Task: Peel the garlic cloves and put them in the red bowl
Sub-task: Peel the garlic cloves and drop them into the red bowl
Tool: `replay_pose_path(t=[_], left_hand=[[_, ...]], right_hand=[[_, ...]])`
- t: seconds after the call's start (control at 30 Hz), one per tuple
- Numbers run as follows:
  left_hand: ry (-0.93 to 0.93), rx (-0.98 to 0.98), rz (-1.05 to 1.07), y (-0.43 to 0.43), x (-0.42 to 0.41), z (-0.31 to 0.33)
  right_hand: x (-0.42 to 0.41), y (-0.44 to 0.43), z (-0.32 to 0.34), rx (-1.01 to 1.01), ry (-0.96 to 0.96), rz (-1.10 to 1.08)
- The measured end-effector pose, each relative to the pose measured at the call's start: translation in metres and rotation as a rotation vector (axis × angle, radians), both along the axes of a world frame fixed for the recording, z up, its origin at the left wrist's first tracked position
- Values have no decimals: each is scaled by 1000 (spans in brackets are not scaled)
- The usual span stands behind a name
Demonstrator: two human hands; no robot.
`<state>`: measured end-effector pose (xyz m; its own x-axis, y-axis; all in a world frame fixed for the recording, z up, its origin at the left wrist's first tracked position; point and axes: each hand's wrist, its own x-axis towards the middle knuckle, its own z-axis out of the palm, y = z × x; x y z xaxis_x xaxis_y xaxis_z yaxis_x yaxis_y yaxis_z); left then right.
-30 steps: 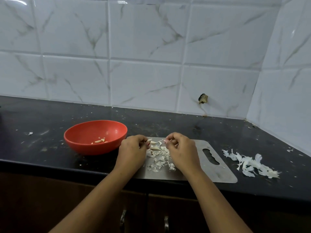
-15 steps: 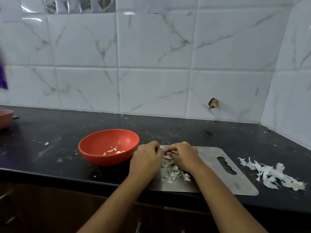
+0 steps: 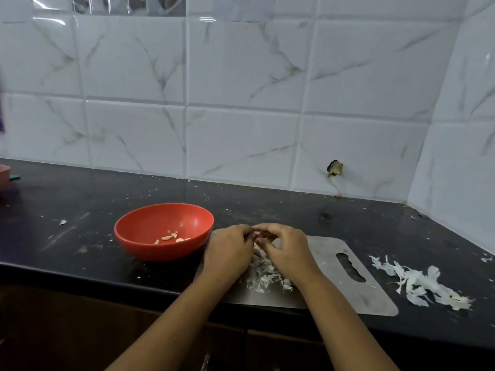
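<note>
The red bowl (image 3: 139, 231) stands on the black counter and holds several peeled garlic cloves (image 3: 166, 238). Just right of it lies a steel cutting board (image 3: 375, 290). Over the board's left part my left hand (image 3: 227, 253) and my right hand (image 3: 288, 250) meet fingertip to fingertip, both curled and pinching a small garlic clove (image 3: 261, 235) that is mostly hidden by the fingers. A heap of white garlic skins (image 3: 263, 274) lies on the board under the hands.
A second pile of garlic skins (image 3: 423, 285) lies on the counter right of the board. The tiled wall turns a corner at the right. A pink dish edge (image 3: 4, 178) shows at the far left. The counter's front edge runs just below the board.
The hands have drawn close together over the board, fingertips now joined on the clove. The view has shifted, so bowl and board appear further right.
</note>
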<state>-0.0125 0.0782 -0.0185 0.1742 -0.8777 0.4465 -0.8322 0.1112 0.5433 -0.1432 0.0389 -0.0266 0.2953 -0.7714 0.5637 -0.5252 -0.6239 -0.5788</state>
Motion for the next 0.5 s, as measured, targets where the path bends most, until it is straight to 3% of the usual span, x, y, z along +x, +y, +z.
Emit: replay_pose_path(t=[0.2,0.5], left_hand=[[-7,-117,10,2,-3,4],[-29,-151,60,12,0,22]], right_hand=[[-4,-6,0,-99,-36,-108],[2,0,7,164,412,-110]])
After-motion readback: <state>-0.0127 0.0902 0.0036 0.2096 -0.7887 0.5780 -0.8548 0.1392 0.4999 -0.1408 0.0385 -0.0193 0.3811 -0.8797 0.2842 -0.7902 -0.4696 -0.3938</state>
